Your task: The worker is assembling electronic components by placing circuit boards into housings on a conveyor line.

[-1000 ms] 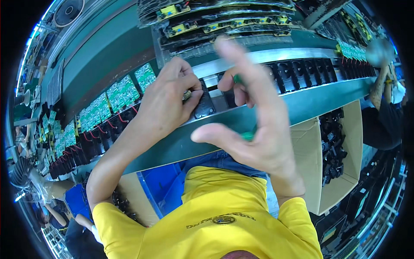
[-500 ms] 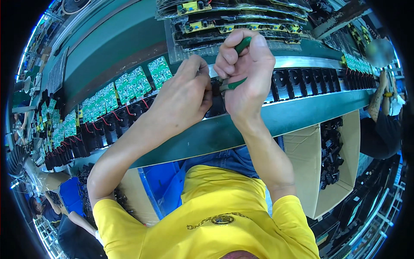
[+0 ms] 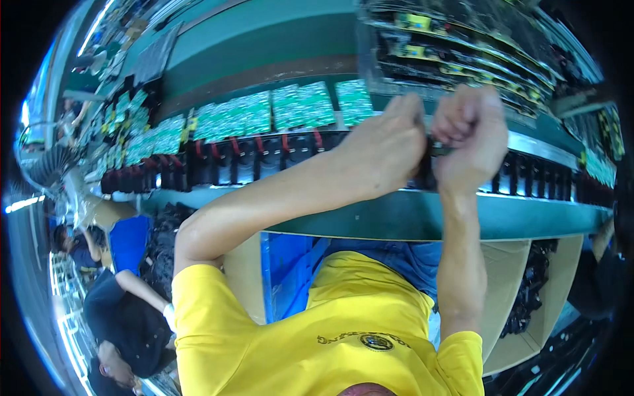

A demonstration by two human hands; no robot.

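Note:
Over a row of black plastic housings point(image 3: 228, 162), my two hands are close together. My left hand point(image 3: 395, 148) is closed, its fingertips pinched beside a housing; what they hold is hidden behind the hand. My right hand point(image 3: 472, 135) is curled around green-handled pliers point(image 3: 441, 151), which are mostly covered by the fingers and blurred. Their jaws point toward my left fingertips. Green circuit boards point(image 3: 234, 117) stand along the housings to the left, with red wires point(image 3: 284, 142) running down into them.
Stacked trays of yellow boards point(image 3: 456, 66) lie beyond my hands. Below the green bench edge point(image 3: 370, 214) are a blue bin point(image 3: 290, 264) and a cardboard box point(image 3: 508, 284) of black parts. A co-worker point(image 3: 132, 317) is at the left, near a fan point(image 3: 53, 165).
The whole view has turned, so the bench and both hands appear farther right. My right fingers have closed further over the pliers, whose spread handles showed before.

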